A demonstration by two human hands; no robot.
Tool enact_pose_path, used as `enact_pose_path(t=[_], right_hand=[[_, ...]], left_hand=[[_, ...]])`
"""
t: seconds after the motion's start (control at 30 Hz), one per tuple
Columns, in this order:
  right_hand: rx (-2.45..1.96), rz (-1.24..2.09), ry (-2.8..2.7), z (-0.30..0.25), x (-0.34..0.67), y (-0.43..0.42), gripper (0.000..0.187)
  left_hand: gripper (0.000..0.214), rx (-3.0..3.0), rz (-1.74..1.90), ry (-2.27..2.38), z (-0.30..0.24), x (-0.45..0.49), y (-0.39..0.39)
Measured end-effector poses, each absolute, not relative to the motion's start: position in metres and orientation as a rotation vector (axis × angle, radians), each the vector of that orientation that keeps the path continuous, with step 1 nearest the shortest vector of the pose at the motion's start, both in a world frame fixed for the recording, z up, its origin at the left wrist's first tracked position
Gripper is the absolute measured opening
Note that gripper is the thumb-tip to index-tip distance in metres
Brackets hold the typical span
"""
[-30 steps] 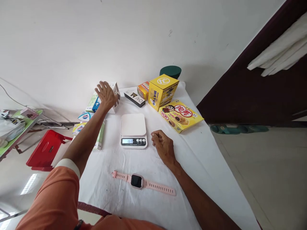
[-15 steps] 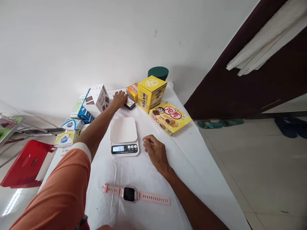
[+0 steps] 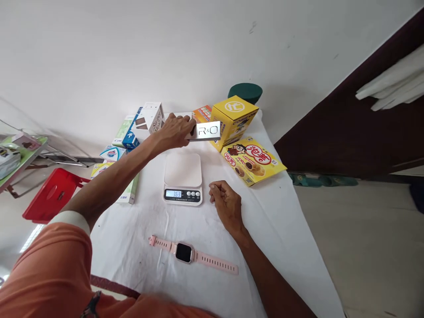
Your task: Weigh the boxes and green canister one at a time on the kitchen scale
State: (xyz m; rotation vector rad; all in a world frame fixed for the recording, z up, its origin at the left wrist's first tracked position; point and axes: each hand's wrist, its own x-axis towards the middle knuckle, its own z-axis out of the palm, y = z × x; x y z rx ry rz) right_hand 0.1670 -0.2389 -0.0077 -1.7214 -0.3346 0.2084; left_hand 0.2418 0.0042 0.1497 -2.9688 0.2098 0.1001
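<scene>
My left hand [image 3: 179,131] grips one end of a slim box marked R&O [image 3: 208,130], whose face shines with reflected light. It holds the box raised above the far side of a white digital scale [image 3: 183,170]. The scale's display reads 363, and its plate is bare. My right hand [image 3: 227,205] rests on the cloth just right of the scale, fingers curled and thumb pressed against them, with nothing visible inside. Nearer to me lies a pink-strapped smartwatch [image 3: 183,252] with a dark screen, its strap spread out flat.
A yellow cube-shaped box [image 3: 232,117], an orange box [image 3: 201,114] and a flat yellow snack box [image 3: 254,161] stand at the back right. On the left are a white Super Meal box [image 3: 149,118] and several soap-type cartons [image 3: 112,153]. Beyond stands a red chair [image 3: 54,196].
My left hand has lifted the R&O box off the table and brought it up and toward me. My right hand keeps its place beside the scale. The view has shifted.
</scene>
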Motion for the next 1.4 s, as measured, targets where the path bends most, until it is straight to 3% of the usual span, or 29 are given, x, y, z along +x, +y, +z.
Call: enact_pose_path(t=[0.23, 0.6, 0.7, 0.8, 1.0, 1.2, 1.4], right_hand=[[-1.701, 0.206, -0.309, -0.008, 0.165, -0.238, 0.030], [-1.671, 0.166, -0.286, -0.006, 0.163, -0.236, 0.028], [-1.671, 0.172, -0.297, -0.006, 0.163, -0.236, 0.029], [-1.681, 0.174, -0.305, -0.007, 0.163, -0.237, 0.031], [-1.684, 0.163, -0.319, -0.007, 0.166, -0.235, 0.031], [-1.674, 0.147, -0.305, -0.007, 0.165, -0.234, 0.033], [-1.677, 0.129, -0.314, -0.009, 0.164, -0.234, 0.032]], left_hand=[[0.034, -2.986, 0.433, 0.215, 0.145, 0.166, -0.014], [0.032, -3.026, 0.479, 0.201, 0.118, 0.156, -0.009], [0.041, -3.062, 0.451, 0.194, 0.121, 0.149, -0.002], [0.055, -3.237, 0.167, 0.155, 0.122, 0.128, 0.009], [0.041, -3.624, -1.015, -0.356, 0.073, 0.065, 0.008], [0.053, -3.755, -1.216, -0.882, 0.008, 0.045, 0.007], [0.057, -3.886, -1.405, -1.145, -0.014, 0.051, 0.025]])
